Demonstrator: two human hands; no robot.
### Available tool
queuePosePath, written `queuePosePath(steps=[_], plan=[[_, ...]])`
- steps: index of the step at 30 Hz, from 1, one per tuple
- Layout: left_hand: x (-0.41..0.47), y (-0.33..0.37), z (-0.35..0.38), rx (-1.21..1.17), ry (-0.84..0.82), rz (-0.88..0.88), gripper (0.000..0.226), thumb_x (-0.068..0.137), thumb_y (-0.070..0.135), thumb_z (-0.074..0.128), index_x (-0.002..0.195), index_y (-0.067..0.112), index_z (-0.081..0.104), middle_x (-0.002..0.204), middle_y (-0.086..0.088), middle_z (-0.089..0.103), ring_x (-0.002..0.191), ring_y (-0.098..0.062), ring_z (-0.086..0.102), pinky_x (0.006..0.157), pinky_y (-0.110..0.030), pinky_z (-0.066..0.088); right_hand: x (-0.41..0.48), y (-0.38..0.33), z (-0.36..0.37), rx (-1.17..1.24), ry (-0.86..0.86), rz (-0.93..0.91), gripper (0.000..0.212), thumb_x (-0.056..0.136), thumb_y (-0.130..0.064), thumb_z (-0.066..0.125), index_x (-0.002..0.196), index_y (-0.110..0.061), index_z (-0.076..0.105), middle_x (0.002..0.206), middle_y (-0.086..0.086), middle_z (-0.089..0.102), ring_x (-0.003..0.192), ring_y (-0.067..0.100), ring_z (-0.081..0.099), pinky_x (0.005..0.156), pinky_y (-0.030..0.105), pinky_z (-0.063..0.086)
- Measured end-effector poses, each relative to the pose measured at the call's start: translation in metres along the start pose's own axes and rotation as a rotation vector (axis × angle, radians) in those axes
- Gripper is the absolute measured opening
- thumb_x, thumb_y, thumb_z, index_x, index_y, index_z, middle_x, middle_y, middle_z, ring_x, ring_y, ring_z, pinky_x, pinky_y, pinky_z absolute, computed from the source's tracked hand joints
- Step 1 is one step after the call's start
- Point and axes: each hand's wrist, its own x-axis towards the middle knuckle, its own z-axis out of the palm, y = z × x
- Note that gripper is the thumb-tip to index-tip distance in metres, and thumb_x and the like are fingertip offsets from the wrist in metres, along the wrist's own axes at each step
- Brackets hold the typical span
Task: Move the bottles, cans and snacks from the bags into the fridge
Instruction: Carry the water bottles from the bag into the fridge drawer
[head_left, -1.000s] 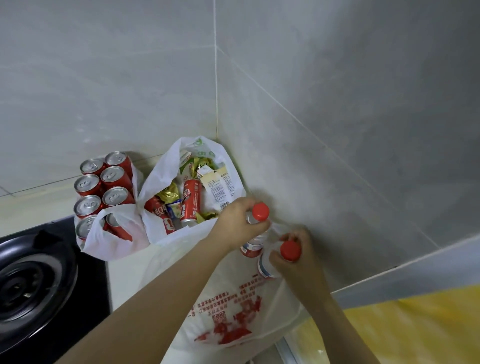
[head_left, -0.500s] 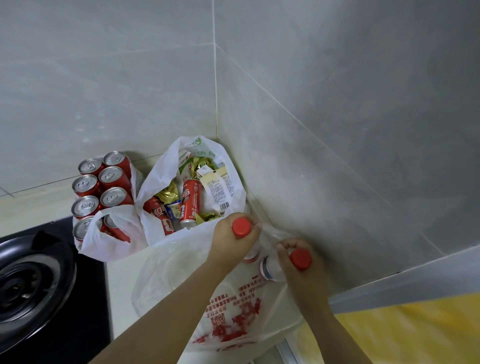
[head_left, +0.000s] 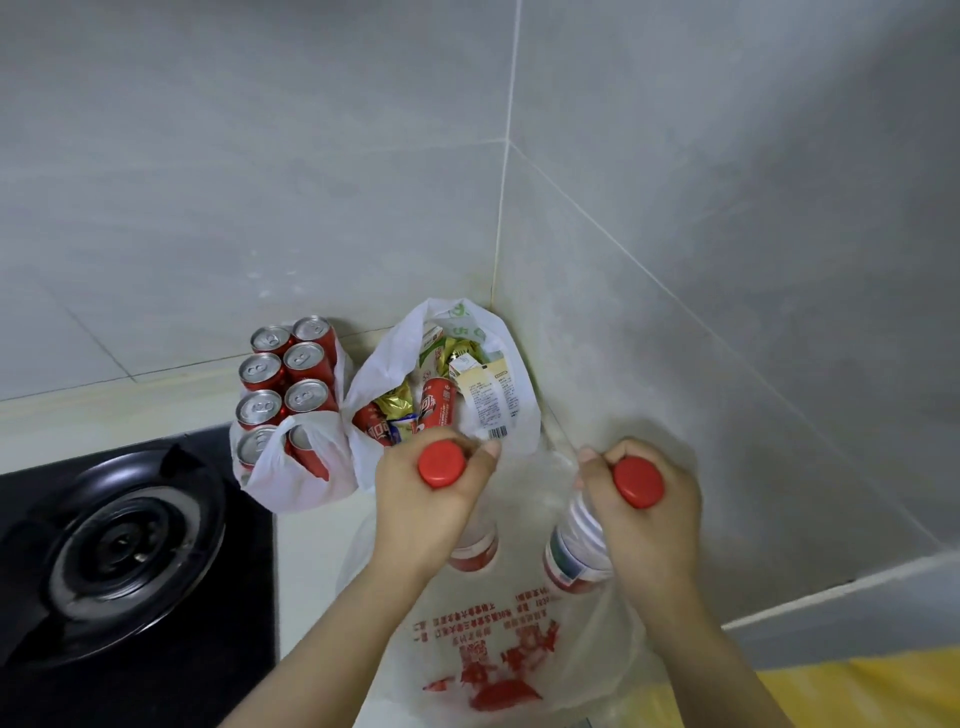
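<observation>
L hand (head_left: 426, 499) gripping 1 red-capped clear plastic bottle (head_left: 474, 545) by the neck, R hand (head_left: 644, 525) gripping the 2nd bottle (head_left: 575, 551). Both hanging over thin translucent printed bag (head_left: 493, 649). Behind: 2 white plastic bags. Can bag (head_left: 306, 483) holding 8 red cans (head_left: 304, 358), snack bag (head_left: 384, 353) holding 2 cans + foil snacks. All sitting on pale counter (head_left: 311, 545), grey-tiled corner (head_left: 498, 234), round black burner (head_left: 124, 545) at left.

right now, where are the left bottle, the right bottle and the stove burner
left bottle (head_left: 441, 464): head view, on its red cap
right bottle (head_left: 638, 482): head view, on its red cap
stove burner (head_left: 126, 546): head view, on its round centre
</observation>
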Motion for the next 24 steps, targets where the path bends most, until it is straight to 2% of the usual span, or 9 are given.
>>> queuePosePath(steps=[2, 5, 7, 10, 13, 17, 20, 24], plan=[[0.003, 0.015, -0.018, -0.009, 0.029, 0.048, 0.024, 0.079, 0.022, 0.076, 0.061, 0.011, 0.066, 0.061, 0.0, 0.067, 0.065, -0.017, 0.062, 0.065, -0.02, 0.047, 0.004, -0.022, 0.006, 0.022, -0.025, -0.05, 0.033, 0.082, -0.025, 0.069, 0.061, -0.003, 0.057, 0.058, 0.014, 0.059, 0.056, 0.025, 0.054, 0.056, 0.016, 0.042], [0.006, 0.037, -0.045, 0.011, 0.081, 0.108, 0.025, 0.076, 0.028, 0.073, 0.062, 0.009, 0.067, 0.062, -0.001, 0.067, 0.064, -0.013, 0.061, 0.064, -0.016, 0.045, 0.007, -0.057, 0.018, 0.093, -0.047, -0.1, 0.029, 0.074, -0.032, 0.065, 0.057, -0.009, 0.058, 0.056, 0.008, 0.06, 0.053, 0.018, 0.054, 0.055, 0.012, 0.04], [0.005, 0.05, -0.061, 0.029, 0.134, 0.13, 0.027, 0.074, 0.031, 0.07, 0.061, 0.008, 0.066, 0.062, -0.002, 0.067, 0.064, -0.015, 0.061, 0.063, -0.021, 0.047, 0.008, -0.076, 0.026, 0.139, -0.095, -0.153, 0.032, 0.073, -0.036, 0.065, 0.057, -0.009, 0.057, 0.055, 0.007, 0.06, 0.053, 0.017, 0.054, 0.056, 0.013, 0.04], [-0.001, 0.067, -0.084, 0.039, 0.237, 0.139, 0.029, 0.073, 0.036, 0.071, 0.062, 0.009, 0.066, 0.064, -0.003, 0.068, 0.067, -0.019, 0.064, 0.066, -0.028, 0.05, 0.011, -0.099, 0.039, 0.199, -0.194, -0.214, 0.029, 0.076, -0.029, 0.066, 0.056, -0.009, 0.059, 0.054, 0.006, 0.061, 0.054, 0.017, 0.056, 0.057, 0.015, 0.042], [-0.011, 0.081, -0.105, 0.066, 0.357, 0.14, 0.031, 0.07, 0.045, 0.072, 0.059, 0.016, 0.065, 0.064, -0.002, 0.068, 0.067, -0.02, 0.065, 0.067, -0.031, 0.05, 0.015, -0.118, 0.053, 0.226, -0.301, -0.296, 0.03, 0.077, -0.028, 0.065, 0.056, -0.008, 0.059, 0.056, 0.004, 0.061, 0.064, 0.022, 0.06, 0.066, 0.024, 0.045], [-0.043, 0.103, -0.13, 0.088, 0.548, 0.118, 0.029, 0.072, 0.037, 0.078, 0.058, 0.015, 0.065, 0.062, -0.002, 0.069, 0.063, -0.016, 0.065, 0.061, -0.023, 0.049, 0.007, -0.146, 0.07, 0.348, -0.496, -0.375, 0.038, 0.078, -0.032, 0.065, 0.058, -0.001, 0.055, 0.057, 0.012, 0.058, 0.058, 0.023, 0.053, 0.058, 0.024, 0.042], [-0.072, 0.112, -0.151, 0.152, 0.689, 0.094, 0.028, 0.078, 0.027, 0.077, 0.061, 0.008, 0.065, 0.063, -0.004, 0.069, 0.064, -0.015, 0.065, 0.061, -0.018, 0.049, -0.009, -0.162, 0.084, 0.408, -0.637, -0.42, 0.037, 0.08, -0.031, 0.065, 0.059, -0.002, 0.055, 0.056, 0.01, 0.058, 0.057, 0.021, 0.053, 0.056, 0.018, 0.041], [-0.12, 0.126, -0.175, 0.228, 0.84, 0.075, 0.028, 0.081, 0.02, 0.074, 0.058, 0.011, 0.063, 0.062, -0.003, 0.07, 0.062, -0.013, 0.065, 0.06, -0.014, 0.047, -0.043, -0.181, 0.102, 0.495, -0.844, -0.443, 0.034, 0.079, -0.028, 0.065, 0.055, -0.006, 0.056, 0.054, 0.005, 0.061, 0.055, 0.018, 0.057, 0.058, 0.021, 0.044]])
